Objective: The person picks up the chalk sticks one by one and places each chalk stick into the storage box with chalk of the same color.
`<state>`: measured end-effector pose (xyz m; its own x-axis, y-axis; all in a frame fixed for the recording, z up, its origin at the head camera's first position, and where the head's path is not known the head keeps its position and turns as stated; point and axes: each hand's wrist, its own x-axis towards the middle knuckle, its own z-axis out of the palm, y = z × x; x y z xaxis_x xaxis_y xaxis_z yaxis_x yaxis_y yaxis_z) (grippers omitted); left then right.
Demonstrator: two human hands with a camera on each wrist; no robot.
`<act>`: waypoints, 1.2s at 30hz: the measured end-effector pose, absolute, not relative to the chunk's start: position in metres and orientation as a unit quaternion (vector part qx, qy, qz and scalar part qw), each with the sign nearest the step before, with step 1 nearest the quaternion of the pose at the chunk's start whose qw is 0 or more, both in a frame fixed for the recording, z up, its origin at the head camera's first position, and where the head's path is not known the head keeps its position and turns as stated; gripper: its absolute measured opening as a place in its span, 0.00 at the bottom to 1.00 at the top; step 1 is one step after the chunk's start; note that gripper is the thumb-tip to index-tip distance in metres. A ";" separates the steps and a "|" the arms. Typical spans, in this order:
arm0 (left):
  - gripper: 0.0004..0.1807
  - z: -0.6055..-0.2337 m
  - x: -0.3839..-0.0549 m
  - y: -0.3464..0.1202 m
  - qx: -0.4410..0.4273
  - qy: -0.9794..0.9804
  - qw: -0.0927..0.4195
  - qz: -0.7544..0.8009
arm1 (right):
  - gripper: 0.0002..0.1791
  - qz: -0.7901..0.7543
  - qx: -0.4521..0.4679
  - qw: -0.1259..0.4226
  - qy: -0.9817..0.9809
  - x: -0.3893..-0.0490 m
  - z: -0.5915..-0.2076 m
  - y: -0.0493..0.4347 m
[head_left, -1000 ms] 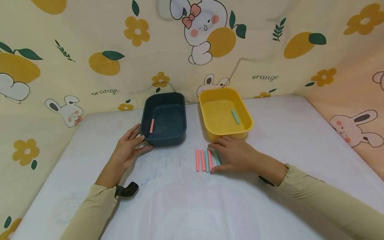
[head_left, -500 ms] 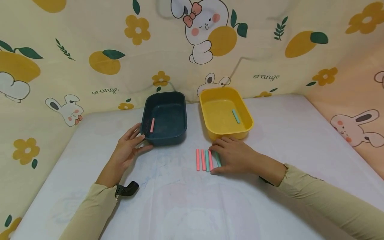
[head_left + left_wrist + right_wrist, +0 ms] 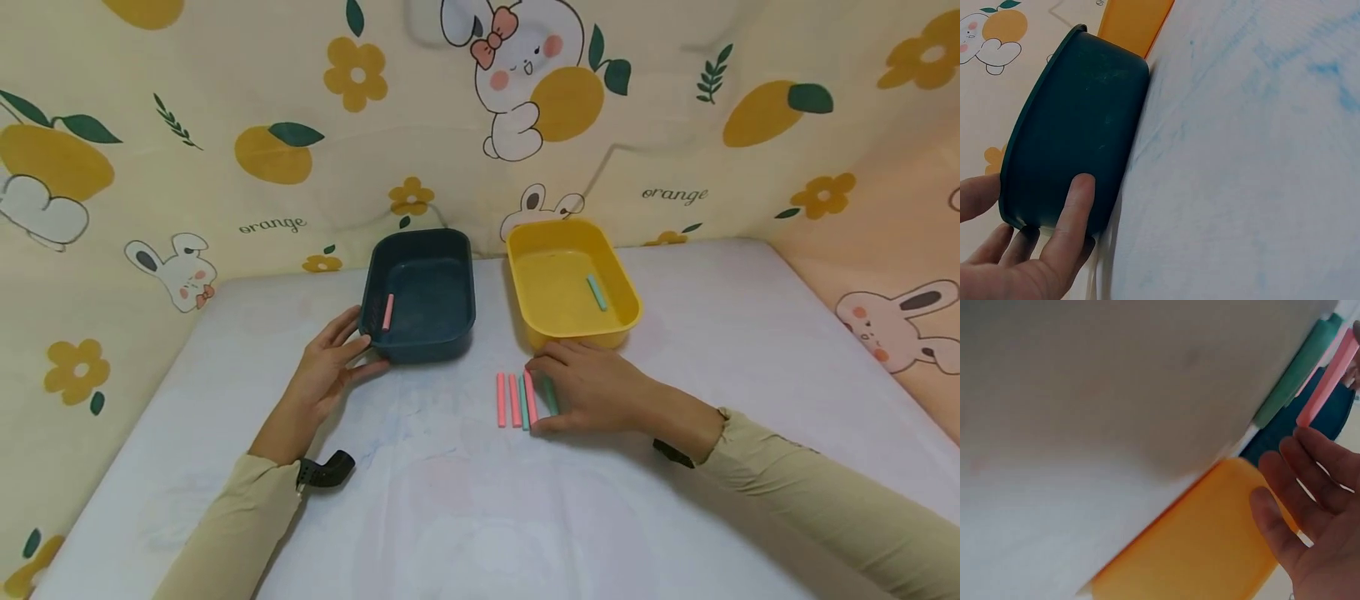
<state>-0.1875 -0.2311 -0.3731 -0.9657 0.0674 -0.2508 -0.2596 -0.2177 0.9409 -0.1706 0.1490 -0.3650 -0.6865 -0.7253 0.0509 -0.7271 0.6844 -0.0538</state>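
My left hand [image 3: 339, 357] holds the front-left corner of a dark blue bin [image 3: 420, 343], thumb [image 3: 1075, 206] on the bin's front wall [image 3: 1079, 125] and fingers round the side. One pink stick [image 3: 387, 312] lies inside it. My right hand [image 3: 592, 387] is at the right end of a row of sticks and pinches a pink stick [image 3: 530, 397] lengthwise between thumb and forefinger. In the right wrist view the pink stick [image 3: 1329, 378] looks slightly raised, beside a green stick [image 3: 1291, 381]. A yellow bin [image 3: 577, 335] holds one teal stick [image 3: 597, 292].
Two pink sticks [image 3: 507, 400] and a teal one [image 3: 522, 406] lie side by side left of the pinched stick, and another teal stick [image 3: 551, 397] lies under my right hand. Both bins stand against the patterned back wall [image 3: 300, 125]. White tabletop [image 3: 465, 517] spreads in front.
The pinched pink stick has shifted a little left, now overlapping the teal stick beside it. My left hand stays on the blue bin. The view has drifted slightly.
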 end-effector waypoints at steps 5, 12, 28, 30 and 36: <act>0.35 -0.374 -0.187 -0.231 -0.077 0.618 0.103 0.776 | 0.43 0.054 0.409 0.026 -0.911 -0.171 -0.363 0.146; 0.36 -0.371 -0.187 -0.233 -0.083 0.616 0.104 0.776 | 0.45 0.069 0.411 0.042 -0.908 -0.173 -0.348 0.138; 0.36 -0.372 -0.186 -0.233 -0.082 0.609 0.107 0.782 | 0.44 0.087 0.424 0.031 -0.901 -0.185 -0.329 0.124; 0.36 -0.373 -0.186 -0.233 -0.082 0.607 0.107 0.783 | 0.43 0.092 0.422 0.030 -0.901 -0.188 -0.326 0.122; 0.35 -0.373 -0.187 -0.232 -0.084 0.607 0.104 0.783 | 0.42 0.099 0.409 0.020 -0.907 -0.196 -0.319 0.114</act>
